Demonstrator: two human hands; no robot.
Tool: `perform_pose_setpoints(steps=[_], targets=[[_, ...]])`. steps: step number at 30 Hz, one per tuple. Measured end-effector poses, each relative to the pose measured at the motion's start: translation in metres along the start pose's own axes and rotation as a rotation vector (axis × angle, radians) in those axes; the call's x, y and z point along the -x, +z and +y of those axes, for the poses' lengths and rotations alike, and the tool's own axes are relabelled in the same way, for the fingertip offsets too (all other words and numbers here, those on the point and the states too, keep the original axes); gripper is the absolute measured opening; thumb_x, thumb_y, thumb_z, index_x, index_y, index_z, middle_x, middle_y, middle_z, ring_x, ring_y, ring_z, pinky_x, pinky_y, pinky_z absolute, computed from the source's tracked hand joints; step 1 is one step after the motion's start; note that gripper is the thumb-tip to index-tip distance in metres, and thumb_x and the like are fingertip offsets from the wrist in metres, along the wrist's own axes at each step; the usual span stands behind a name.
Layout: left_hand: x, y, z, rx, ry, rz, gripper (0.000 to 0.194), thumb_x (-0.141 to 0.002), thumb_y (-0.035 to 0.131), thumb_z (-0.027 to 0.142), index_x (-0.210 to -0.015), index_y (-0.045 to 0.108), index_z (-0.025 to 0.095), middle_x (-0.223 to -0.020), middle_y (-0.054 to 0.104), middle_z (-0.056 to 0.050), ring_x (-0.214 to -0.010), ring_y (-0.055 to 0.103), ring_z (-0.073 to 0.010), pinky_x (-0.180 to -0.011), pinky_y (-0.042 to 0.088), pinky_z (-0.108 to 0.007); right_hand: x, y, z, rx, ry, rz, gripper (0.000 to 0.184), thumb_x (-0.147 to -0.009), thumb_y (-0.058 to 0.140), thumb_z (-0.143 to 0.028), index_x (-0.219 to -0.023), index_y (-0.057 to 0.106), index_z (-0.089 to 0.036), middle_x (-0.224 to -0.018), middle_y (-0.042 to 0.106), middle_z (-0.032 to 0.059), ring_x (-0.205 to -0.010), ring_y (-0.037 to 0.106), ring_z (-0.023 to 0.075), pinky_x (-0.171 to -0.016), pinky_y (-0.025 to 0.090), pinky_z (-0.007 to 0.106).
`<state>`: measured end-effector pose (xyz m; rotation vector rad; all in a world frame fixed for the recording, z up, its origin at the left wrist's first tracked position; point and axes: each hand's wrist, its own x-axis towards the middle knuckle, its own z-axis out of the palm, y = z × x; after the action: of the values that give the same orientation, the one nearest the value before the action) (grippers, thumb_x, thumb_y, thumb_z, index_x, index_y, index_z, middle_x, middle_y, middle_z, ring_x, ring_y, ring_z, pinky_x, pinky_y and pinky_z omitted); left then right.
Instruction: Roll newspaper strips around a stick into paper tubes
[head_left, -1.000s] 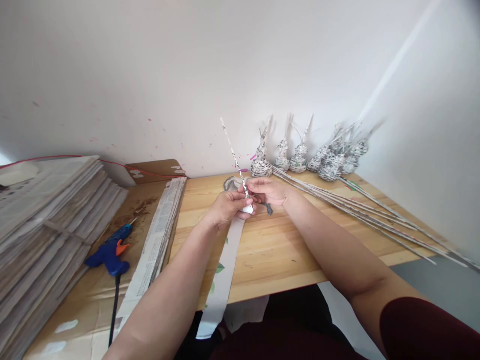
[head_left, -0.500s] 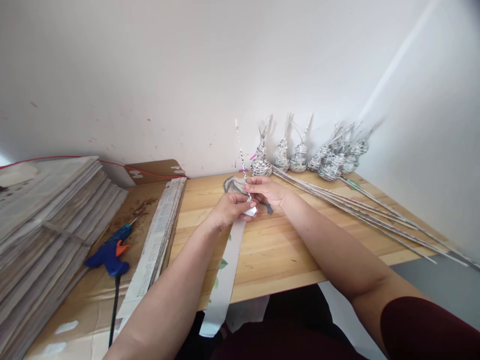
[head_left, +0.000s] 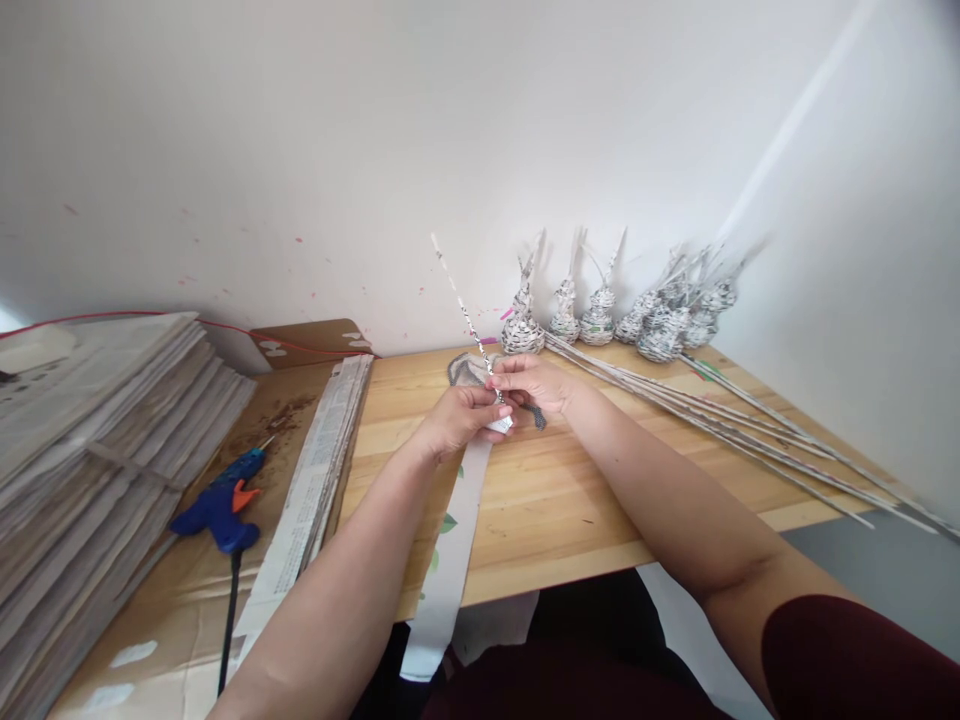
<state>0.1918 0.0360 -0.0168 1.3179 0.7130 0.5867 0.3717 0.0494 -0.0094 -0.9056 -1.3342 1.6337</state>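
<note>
Between my two hands a thin rolled newspaper tube (head_left: 466,318) slants up and to the left, its lower end flaring into a loose piece of paper. My left hand (head_left: 459,418) is closed on that lower, wider end. Just above it, the fingers of my right hand (head_left: 526,380) pinch the tube. Behind and beneath the hands lies a grey mesh cloth (head_left: 463,368), partly hidden. A long pale strip with green leaf prints (head_left: 452,540) runs from under my left hand down over the table's front edge.
Woven newspaper gourd shapes (head_left: 523,318) stand along the wall. Long paper tubes (head_left: 690,400) lie at the right of the wooden table (head_left: 555,520). At left are a blue glue gun (head_left: 221,505), newspaper strips (head_left: 315,470) and a tall paper stack (head_left: 112,450) on cardboard.
The top of the paper tube has swung to the left, so it leans more. Both hands stay in nearly the same place with their grip kept.
</note>
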Motion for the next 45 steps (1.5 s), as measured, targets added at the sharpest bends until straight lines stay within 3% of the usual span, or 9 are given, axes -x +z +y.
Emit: perform_pose_setpoints(steps=[7, 18, 22, 27, 32, 39, 42, 45], targets=[[0.001, 0.000, 0.002, -0.021, 0.011, -0.006, 0.039, -0.067, 0.077, 0.047, -0.085, 0.072, 0.012, -0.079, 0.071, -0.010, -0.078, 0.068, -0.0198, -0.072, 0.055, -0.031, -0.001, 0.005, -0.002, -0.010, -0.029, 0.075, 0.041, -0.063, 0.083, -0.040, -0.061, 0.049, -0.017, -0.046, 0.050, -0.0061, -0.039, 0.043, 0.0055, -0.036, 0.027, 0.019], [0.001, 0.003, 0.004, -0.062, -0.002, 0.051, 0.038, -0.065, 0.079, 0.046, -0.079, 0.073, 0.011, -0.077, 0.070, -0.009, -0.075, 0.066, -0.0175, -0.067, 0.053, -0.027, 0.001, 0.014, -0.005, 0.058, -0.042, 0.200, 0.041, -0.058, 0.085, -0.038, -0.065, 0.050, -0.017, -0.052, 0.052, -0.0055, -0.042, 0.045, 0.0060, -0.037, 0.031, 0.018], [0.001, 0.002, 0.004, -0.040, -0.007, 0.042, 0.037, -0.065, 0.079, 0.045, -0.078, 0.073, 0.011, -0.079, 0.071, -0.010, -0.075, 0.066, -0.0177, -0.068, 0.053, -0.027, 0.001, 0.009, -0.004, 0.036, -0.015, 0.095, 0.035, -0.065, 0.081, -0.041, -0.069, 0.057, -0.016, -0.052, 0.053, -0.0044, -0.043, 0.046, 0.0063, -0.036, 0.032, 0.017], [0.001, -0.001, 0.005, 0.033, -0.032, -0.011, 0.039, -0.064, 0.080, 0.044, -0.086, 0.074, 0.012, -0.087, 0.072, -0.012, -0.081, 0.067, -0.0200, -0.070, 0.055, -0.030, 0.003, -0.002, -0.001, -0.059, 0.057, -0.123, 0.037, -0.072, 0.076, -0.043, -0.093, 0.067, -0.013, -0.065, 0.063, 0.0004, -0.052, 0.055, 0.0100, -0.046, 0.047, 0.022], [-0.001, 0.001, 0.002, 0.044, -0.034, -0.014, 0.041, -0.063, 0.082, 0.042, -0.089, 0.073, 0.012, -0.085, 0.072, -0.011, -0.079, 0.067, -0.0195, -0.069, 0.054, -0.030, 0.001, -0.004, 0.003, -0.069, 0.042, -0.053, 0.030, -0.065, 0.082, -0.034, -0.078, 0.067, -0.012, -0.057, 0.060, -0.0017, -0.047, 0.052, 0.0081, -0.042, 0.042, 0.020], [-0.001, 0.003, 0.004, -0.039, -0.002, 0.036, 0.040, -0.062, 0.081, 0.045, -0.080, 0.073, 0.011, -0.080, 0.071, -0.010, -0.075, 0.066, -0.0187, -0.067, 0.054, -0.029, -0.003, -0.001, 0.004, -0.023, 0.006, 0.006, 0.028, -0.064, 0.082, -0.033, -0.069, 0.064, -0.012, -0.052, 0.057, -0.0031, -0.044, 0.047, 0.0049, -0.038, 0.029, 0.017], [-0.001, 0.002, 0.004, -0.049, 0.007, 0.011, 0.041, -0.065, 0.079, 0.046, -0.085, 0.074, 0.011, -0.083, 0.071, -0.010, -0.076, 0.066, -0.0192, -0.067, 0.053, -0.029, -0.001, -0.001, 0.003, -0.004, 0.002, 0.008, 0.029, -0.066, 0.081, -0.035, -0.076, 0.067, -0.012, -0.054, 0.058, -0.0029, -0.045, 0.048, 0.0054, -0.038, 0.030, 0.017], [-0.002, 0.000, 0.001, -0.012, 0.001, -0.030, 0.042, -0.066, 0.078, 0.045, -0.092, 0.074, 0.012, -0.087, 0.071, -0.011, -0.079, 0.067, -0.0200, -0.067, 0.053, -0.029, 0.002, -0.003, 0.002, 0.018, 0.035, -0.069, 0.033, -0.069, 0.078, -0.039, -0.086, 0.068, -0.012, -0.056, 0.060, -0.0019, -0.046, 0.052, 0.0077, -0.041, 0.035, 0.019]])
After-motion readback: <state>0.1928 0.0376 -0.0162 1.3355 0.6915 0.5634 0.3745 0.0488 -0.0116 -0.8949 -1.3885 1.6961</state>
